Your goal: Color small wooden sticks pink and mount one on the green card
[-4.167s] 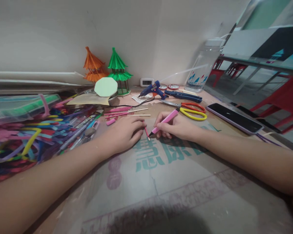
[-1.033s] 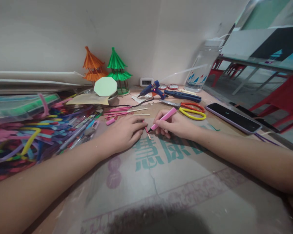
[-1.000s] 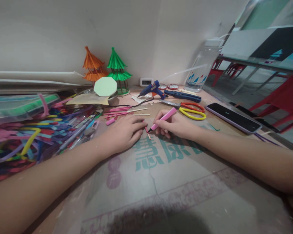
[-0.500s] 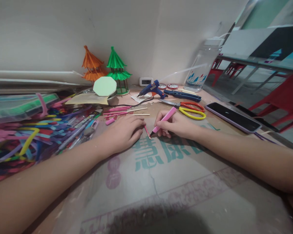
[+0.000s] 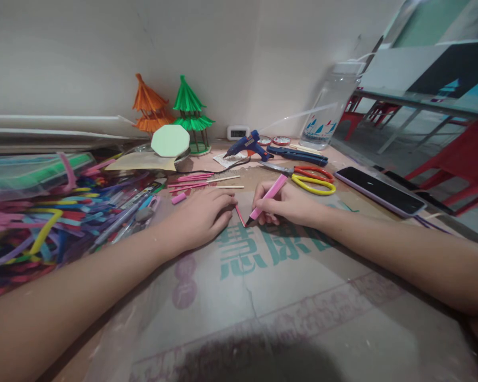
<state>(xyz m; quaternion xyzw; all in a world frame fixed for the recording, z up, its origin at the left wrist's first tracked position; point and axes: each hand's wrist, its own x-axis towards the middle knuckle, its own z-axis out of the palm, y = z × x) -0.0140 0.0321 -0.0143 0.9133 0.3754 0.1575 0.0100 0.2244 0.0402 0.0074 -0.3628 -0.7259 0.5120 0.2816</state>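
Note:
My right hand (image 5: 289,206) is closed round a pink marker (image 5: 274,192), its dark tip pointing down and to the left. That tip touches or nearly touches the lower end of a thin pink-coloured stick (image 5: 240,215). The upper end of the stick lies under the fingertips of my left hand (image 5: 207,216), which rests palm down on the printed sheet (image 5: 223,307). A pink marker cap (image 5: 179,198) lies just beyond my left hand. Behind it are several thin sticks (image 5: 191,185), some pink and some plain wood.
Scissors (image 5: 314,184), a phone (image 5: 378,190), a blue glue gun (image 5: 245,144) and a utility knife (image 5: 297,156) lie beyond my right hand. Coloured pipe cleaners (image 5: 43,228) heap at left. Orange (image 5: 149,109) and green (image 5: 189,103) pagoda models stand by the wall, a clear bottle (image 5: 322,111) at right.
The lower end of the stick, pale before, now looks pink. The marker tip has shifted very slightly; both hands stay almost in place.

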